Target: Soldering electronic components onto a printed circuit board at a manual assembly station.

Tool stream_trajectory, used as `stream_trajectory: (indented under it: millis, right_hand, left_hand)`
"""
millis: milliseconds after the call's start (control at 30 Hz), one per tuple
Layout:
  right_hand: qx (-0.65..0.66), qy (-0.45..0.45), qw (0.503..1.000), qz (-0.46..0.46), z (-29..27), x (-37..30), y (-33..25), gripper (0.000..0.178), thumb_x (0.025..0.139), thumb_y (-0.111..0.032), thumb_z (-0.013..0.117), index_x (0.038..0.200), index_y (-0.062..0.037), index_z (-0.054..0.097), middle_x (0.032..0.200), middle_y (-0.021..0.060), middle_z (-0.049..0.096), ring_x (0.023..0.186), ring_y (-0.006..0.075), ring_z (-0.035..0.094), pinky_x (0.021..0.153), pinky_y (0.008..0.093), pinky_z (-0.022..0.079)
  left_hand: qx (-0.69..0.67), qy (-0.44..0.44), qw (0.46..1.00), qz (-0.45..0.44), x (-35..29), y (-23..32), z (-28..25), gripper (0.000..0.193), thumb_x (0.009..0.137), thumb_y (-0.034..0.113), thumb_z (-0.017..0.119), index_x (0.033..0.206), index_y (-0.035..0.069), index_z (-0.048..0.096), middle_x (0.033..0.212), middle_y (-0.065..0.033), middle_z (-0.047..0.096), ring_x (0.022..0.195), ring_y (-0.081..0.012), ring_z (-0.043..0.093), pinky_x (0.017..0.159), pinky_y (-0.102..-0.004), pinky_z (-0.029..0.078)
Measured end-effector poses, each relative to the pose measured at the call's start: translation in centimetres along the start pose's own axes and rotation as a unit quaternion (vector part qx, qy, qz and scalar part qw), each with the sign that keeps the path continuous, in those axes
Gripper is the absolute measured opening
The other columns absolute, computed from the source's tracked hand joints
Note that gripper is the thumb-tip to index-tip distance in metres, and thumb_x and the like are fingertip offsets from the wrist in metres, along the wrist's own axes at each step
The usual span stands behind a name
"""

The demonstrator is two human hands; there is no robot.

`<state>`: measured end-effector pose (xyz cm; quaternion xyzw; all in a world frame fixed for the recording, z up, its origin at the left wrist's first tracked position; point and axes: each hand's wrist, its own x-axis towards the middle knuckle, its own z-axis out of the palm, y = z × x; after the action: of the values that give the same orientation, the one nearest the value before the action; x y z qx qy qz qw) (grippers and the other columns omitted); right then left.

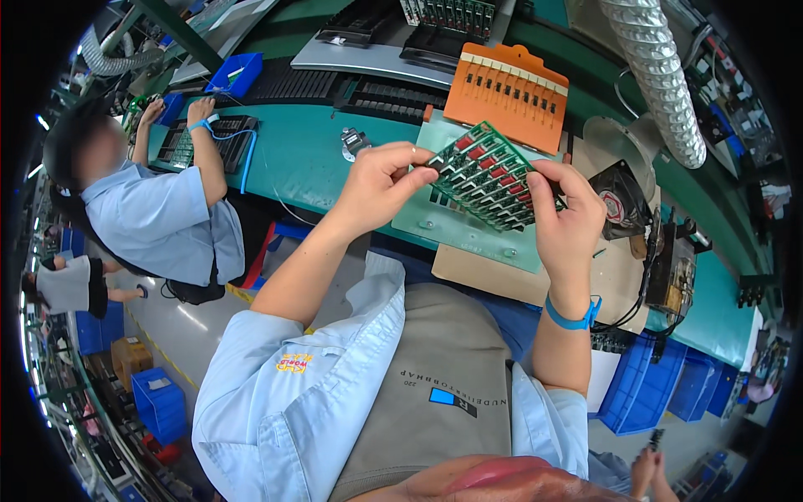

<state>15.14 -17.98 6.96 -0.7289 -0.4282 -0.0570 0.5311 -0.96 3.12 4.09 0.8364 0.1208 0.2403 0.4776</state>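
Between my two hands a green circuit board panel with rows of red and silver-black parts is held up, tilted. My left hand pinches its left edge between thumb and fingers. At the opposite edge, my right hand grips the panel's right side; a blue wrist strap circles that wrist. Below the panel lies a pale green translucent plate on the bench, partly hidden by the panel. Just beyond stands an orange fixture board with a row of small black parts.
A small fan and a soldering unit with cables stand at the right. A silver flexible duct hangs above. A small metal device sits left of my hands. A co-worker works at the left; blue crates stand below the bench.
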Motion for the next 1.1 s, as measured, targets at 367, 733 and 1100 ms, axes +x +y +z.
stream_trajectory:
  millis: [367, 733, 1100]
  right_hand:
    - [0.035, 0.020, 0.998, 0.047, -2.1, -4.4, 1.2, 0.023, 0.086, 0.004, 0.067, 0.107, -0.0007, 0.071, 0.112, 0.0103, 0.069, 0.093, 0.0200, 0.062, 0.077, 0.0279, 0.050]
    - [0.031, 0.010, 0.986, 0.162, -3.2, -10.6, 3.0, 0.021, 0.087, 0.003, 0.064, 0.107, -0.0007, 0.069, 0.111, 0.0105, 0.068, 0.089, 0.0197, 0.060, 0.076, 0.0274, 0.049]
    - [0.008, -0.004, 0.976, 0.216, -3.1, -11.5, 3.3, 0.019, 0.094, -0.003, 0.063, 0.112, 0.0013, 0.067, 0.112, 0.0108, 0.065, 0.090, 0.0185, 0.061, 0.082, 0.0272, 0.049]
  left_hand:
    - [-0.271, 0.227, 0.932, -0.081, 3.8, -3.3, -10.6, 0.021, 0.098, 0.009, 0.067, 0.117, 0.000, 0.065, 0.084, -0.0037, 0.066, 0.057, -0.0025, 0.041, 0.048, -0.0177, 0.029]
    - [-0.208, 0.237, 0.945, -0.082, 18.8, -10.5, -15.5, 0.028, 0.097, 0.012, 0.066, 0.124, 0.004, 0.065, 0.083, -0.0044, 0.065, 0.058, -0.0062, 0.043, 0.050, -0.0209, 0.032]
    - [-0.142, 0.244, 0.950, -0.131, 30.8, -18.9, -19.5, 0.034, 0.096, 0.014, 0.066, 0.130, 0.009, 0.064, 0.082, -0.0051, 0.064, 0.058, -0.0100, 0.045, 0.052, -0.0241, 0.034]
